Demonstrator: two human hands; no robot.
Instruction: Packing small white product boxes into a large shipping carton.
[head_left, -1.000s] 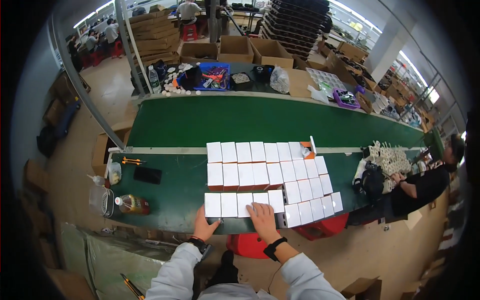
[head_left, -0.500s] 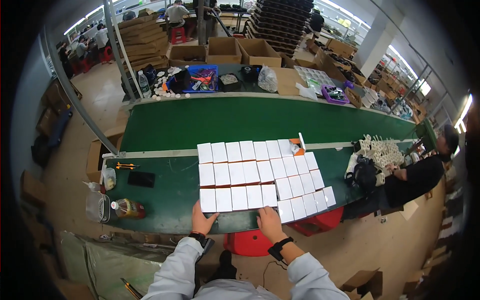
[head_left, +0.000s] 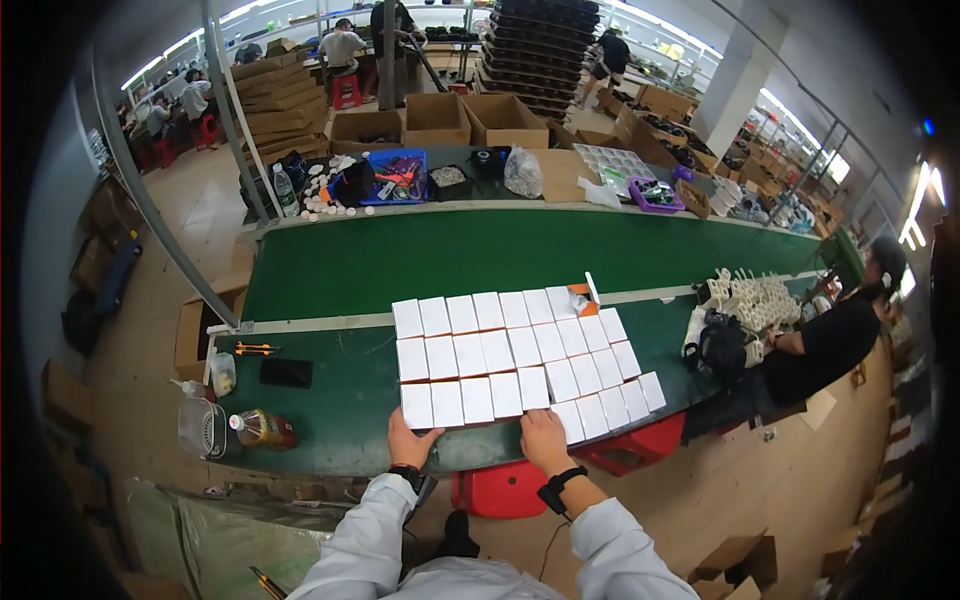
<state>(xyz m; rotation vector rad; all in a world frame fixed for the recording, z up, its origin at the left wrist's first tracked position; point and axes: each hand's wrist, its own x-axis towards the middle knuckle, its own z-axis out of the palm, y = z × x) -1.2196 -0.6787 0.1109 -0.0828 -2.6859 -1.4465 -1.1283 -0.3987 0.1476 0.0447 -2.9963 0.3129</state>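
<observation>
Rows of small white-topped boxes (head_left: 462, 356) with orange sides lie close together on the green table (head_left: 340, 400). My left hand (head_left: 410, 440) grips the near left corner of the front row, its thumb along the front side and its fingers at the left end. At the right end of that same row, my right hand (head_left: 543, 440) presses its fingers against the front edge. Both hands touch the boxes, and some fingertips are hidden behind them. At the far right corner of the rows, an orange box (head_left: 583, 300) stands open with its white flap raised.
At the left are a bottle (head_left: 265, 430), a white basket (head_left: 203, 430), a black phone (head_left: 286, 373) and an orange cutter (head_left: 256, 349). Beyond runs a green belt (head_left: 480, 248). A co-worker (head_left: 830, 345) sits right, beside cream-coloured parts (head_left: 745, 300). A red stool (head_left: 500, 490) stands below the table.
The view has shifted slightly, so the table sits a little lower in the picture. Both hands stay at the front row, and the boxes keep their arrangement.
</observation>
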